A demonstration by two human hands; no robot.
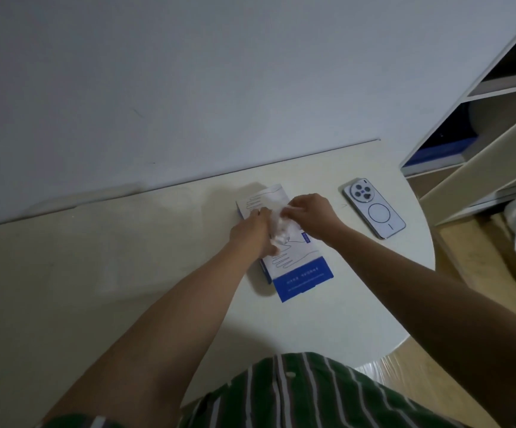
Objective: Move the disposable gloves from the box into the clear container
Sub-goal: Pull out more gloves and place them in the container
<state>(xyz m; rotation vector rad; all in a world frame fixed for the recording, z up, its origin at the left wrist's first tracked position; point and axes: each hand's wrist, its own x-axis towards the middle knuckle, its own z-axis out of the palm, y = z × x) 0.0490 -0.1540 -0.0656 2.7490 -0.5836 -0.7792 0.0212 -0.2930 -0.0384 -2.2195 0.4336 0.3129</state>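
Left hand (252,231), right hand (309,211) — both pinching

Looks like thin, clear, crinkly plastic film in the gloves (279,227); matt printed card, white and blue, on the box (306,274); smooth, matt cream laminate across the table (126,273); glossy, pale glass or plastic on the phone (374,211) back; soft, woven, striped cloth in the shirt (312,396); flat matt paint on the wall (188,72).

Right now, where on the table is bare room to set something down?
Widest bare tabletop lies left of the glove box, out to the wall. Another patch: between box and shirt. Crowded right: right hand pinching gloves, then the phone.
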